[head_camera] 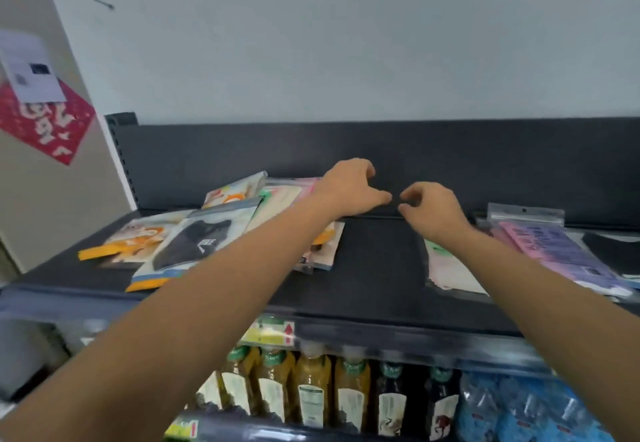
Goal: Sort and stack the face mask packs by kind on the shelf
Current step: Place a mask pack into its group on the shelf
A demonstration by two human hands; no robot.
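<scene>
Dark shelf (377,261), dark back panel (485,164), pale grey wall (346,43) above. Face mask packs lie in two groups. The loose left heap (242,219) overlaps untidily, with a black-mask pack (197,244) and an orange-edged pack (131,240) in front. On the right, a pink-and-purple pack (550,247) tops a stack, and a pale pack (450,268) lies beside it. Left hand (349,188) and right hand (433,209) hover over the bare middle strip near the back, fingers loosely curled, both empty, thumbs nearly meeting. Juice bottles (311,389) stand on the tier below. A red paper (45,122) and a white notice (29,67) hang on the left wall.

Text on packs (194,244), bottles (311,393) blurred, unreadable.
</scene>
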